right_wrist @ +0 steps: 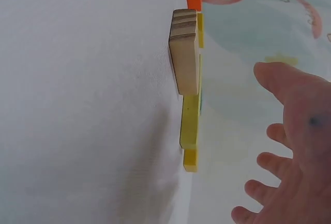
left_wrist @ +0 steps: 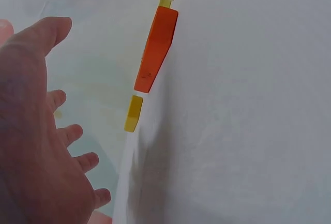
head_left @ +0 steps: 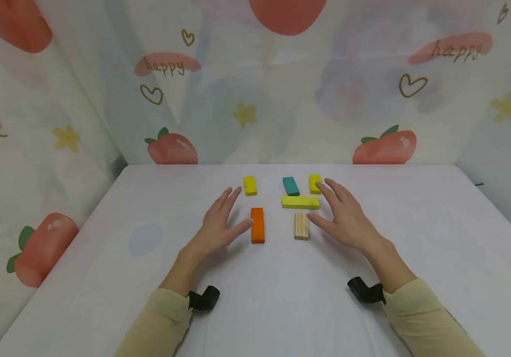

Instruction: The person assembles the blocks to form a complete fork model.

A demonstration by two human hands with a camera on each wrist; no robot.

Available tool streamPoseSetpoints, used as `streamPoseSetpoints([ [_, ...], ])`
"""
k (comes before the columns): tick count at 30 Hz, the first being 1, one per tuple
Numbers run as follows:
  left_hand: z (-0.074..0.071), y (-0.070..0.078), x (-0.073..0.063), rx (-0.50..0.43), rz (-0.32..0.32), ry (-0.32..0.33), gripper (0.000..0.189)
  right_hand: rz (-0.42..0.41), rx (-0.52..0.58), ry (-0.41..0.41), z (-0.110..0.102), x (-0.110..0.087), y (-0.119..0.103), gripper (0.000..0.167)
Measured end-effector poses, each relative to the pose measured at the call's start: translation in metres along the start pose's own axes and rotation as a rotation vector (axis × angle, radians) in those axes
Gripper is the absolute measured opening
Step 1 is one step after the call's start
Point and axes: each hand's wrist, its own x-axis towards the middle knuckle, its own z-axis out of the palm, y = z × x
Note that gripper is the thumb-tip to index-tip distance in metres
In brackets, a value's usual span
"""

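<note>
My left hand (head_left: 220,225) hovers over the table with fingers spread, its thumb overlapping the edge of an orange block (head_left: 257,225) in the head view. The left wrist view shows nothing in that palm. To the right, my right hand (head_left: 347,218) is also spread, thumb tip beside a striped natural-wood block (head_left: 301,227). Its index fingertip overlaps a small yellow block (head_left: 314,183). Between the hands lie a longer yellow-green block (head_left: 300,202) set crosswise and a teal block (head_left: 290,186) behind it. Another yellow block (head_left: 250,186) lies beyond the left fingertips.
A white cloth covers the table (head_left: 278,307), whose back edge meets a printed curtain (head_left: 264,99) with fruit and hearts. More printed cloth (head_left: 28,163) hangs along the left side. Black wrist mounts (head_left: 205,298) stick inward from both sleeves.
</note>
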Motion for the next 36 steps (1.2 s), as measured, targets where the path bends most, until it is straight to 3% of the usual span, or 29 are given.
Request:
streamPoseSetpoints([
  [8,0.008,-0.002,0.004,-0.161,0.002,-0.024,0.085,0.003,0.065,-0.019,0.007,0.008,0.005,0.074],
  [18,0.014,-0.009,0.013,-0.195,0.048,-0.046,0.086,-0.009,0.114,-0.022,0.011,0.026,0.014,0.065],
  [29,0.016,-0.015,0.017,-0.279,0.101,-0.091,0.081,0.008,0.253,-0.048,0.017,0.034,0.021,0.057],
  [36,0.017,-0.014,0.017,-0.246,0.068,-0.127,0.081,0.041,0.281,-0.057,0.023,0.037,0.028,0.052],
])
